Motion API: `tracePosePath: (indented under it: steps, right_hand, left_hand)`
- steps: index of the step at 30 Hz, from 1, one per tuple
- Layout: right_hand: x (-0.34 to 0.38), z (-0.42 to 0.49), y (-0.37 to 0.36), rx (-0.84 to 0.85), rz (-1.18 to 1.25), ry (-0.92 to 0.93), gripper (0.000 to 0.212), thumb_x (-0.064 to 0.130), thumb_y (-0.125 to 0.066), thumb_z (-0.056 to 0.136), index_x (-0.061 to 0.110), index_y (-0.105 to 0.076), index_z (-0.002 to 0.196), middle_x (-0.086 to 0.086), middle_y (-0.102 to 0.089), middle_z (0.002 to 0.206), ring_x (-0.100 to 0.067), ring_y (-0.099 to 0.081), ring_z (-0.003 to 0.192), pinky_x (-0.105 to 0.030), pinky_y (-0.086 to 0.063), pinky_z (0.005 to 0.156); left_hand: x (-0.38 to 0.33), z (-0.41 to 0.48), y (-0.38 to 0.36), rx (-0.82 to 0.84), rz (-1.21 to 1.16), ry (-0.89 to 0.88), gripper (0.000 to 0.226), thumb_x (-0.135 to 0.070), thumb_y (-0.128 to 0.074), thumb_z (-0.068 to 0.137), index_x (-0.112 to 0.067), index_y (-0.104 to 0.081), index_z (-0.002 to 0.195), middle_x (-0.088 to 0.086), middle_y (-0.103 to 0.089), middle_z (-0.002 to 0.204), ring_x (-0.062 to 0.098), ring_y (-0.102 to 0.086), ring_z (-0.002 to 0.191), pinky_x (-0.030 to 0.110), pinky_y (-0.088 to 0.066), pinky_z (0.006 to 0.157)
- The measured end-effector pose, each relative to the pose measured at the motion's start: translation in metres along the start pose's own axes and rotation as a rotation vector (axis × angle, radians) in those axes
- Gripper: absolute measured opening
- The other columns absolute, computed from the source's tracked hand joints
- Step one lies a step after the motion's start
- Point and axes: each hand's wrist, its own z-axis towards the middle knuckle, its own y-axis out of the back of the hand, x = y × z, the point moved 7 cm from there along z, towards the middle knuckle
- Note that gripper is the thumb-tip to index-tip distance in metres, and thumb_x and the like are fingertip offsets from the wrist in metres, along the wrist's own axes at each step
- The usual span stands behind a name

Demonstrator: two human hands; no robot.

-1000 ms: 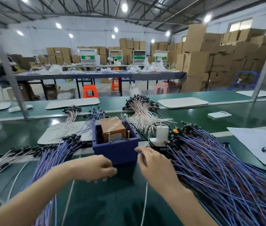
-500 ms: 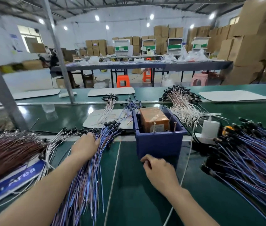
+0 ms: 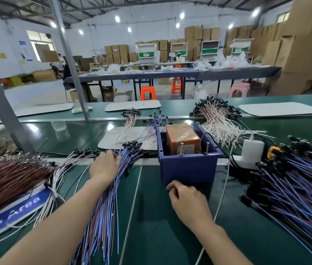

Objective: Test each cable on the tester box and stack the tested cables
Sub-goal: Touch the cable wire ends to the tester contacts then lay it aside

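Left grip (image 3: pixel 104 166) is now resting released on the blue cable stack (image 3: pixel 101 217) left of the tester box (image 3: pixel 188 169), having moved off the box, so a tested cable is likely getting stacked; right grip (image 3: pixel 187 199) is sitting curled at the box front, can't tell if it's holding anything.

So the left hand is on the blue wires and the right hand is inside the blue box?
No: the head view shows the left hand on the blue wires, but the right hand outside the blue box, by its front wall.
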Motion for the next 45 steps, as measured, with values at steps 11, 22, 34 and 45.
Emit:
tracePosePath:
  steps: [11, 22, 34, 45]
  right_hand:
    - [-0.005, 0.003, 0.000, -0.010, 0.034, -0.023, 0.022, 0.032, -0.042, 0.103, 0.036, -0.062, 0.113, 0.007, -0.072, 0.088, -0.013, -0.062, 0.069, -0.029, -0.048, 0.063]
    - [0.009, -0.013, 0.035, -0.011, 0.982, -0.102, 0.033, 0.020, -0.049, 0.103, 0.039, -0.073, 0.091, 0.001, -0.064, 0.068, -0.010, -0.051, 0.052, -0.022, -0.040, 0.050]
    - [-0.013, -0.059, 0.151, -0.497, 2.372, -0.228, 0.034, 0.033, -0.043, 0.095, 0.020, -0.067, 0.075, 0.010, -0.038, 0.053, -0.007, -0.034, 0.041, -0.019, -0.035, 0.043]
    - [-0.054, -0.112, 0.157, -1.212, 2.105, -0.540, 0.048, 0.050, -0.030, 0.100, 0.021, -0.055, 0.071, 0.006, -0.032, 0.050, -0.016, -0.025, 0.041, -0.019, -0.022, 0.046]
  left_hand:
    - [0.013, 0.013, 0.002, -0.053, -0.510, 0.303, 0.031, -0.018, -0.044, 0.099, 0.008, -0.061, 0.104, 0.031, -0.065, 0.103, 0.041, -0.063, 0.088, 0.049, -0.051, 0.083]
    - [-0.084, -0.093, 0.160, -0.360, -1.214, -0.299, 0.012, -0.025, -0.031, 0.109, -0.028, -0.039, 0.100, 0.000, -0.068, 0.074, 0.013, -0.065, 0.062, 0.024, -0.053, 0.057]
    - [-0.171, -0.221, 0.053, 0.034, -0.429, -0.698, 0.009, -0.040, -0.028, 0.108, -0.032, -0.029, 0.103, 0.002, -0.069, 0.080, 0.029, -0.064, 0.072, 0.044, -0.047, 0.069]
    - [-0.198, -0.257, 0.046, 0.169, -0.282, -0.879, 0.027, -0.055, -0.036, 0.104, -0.031, -0.048, 0.109, -0.002, -0.071, 0.094, 0.023, -0.063, 0.085, 0.037, -0.047, 0.071]
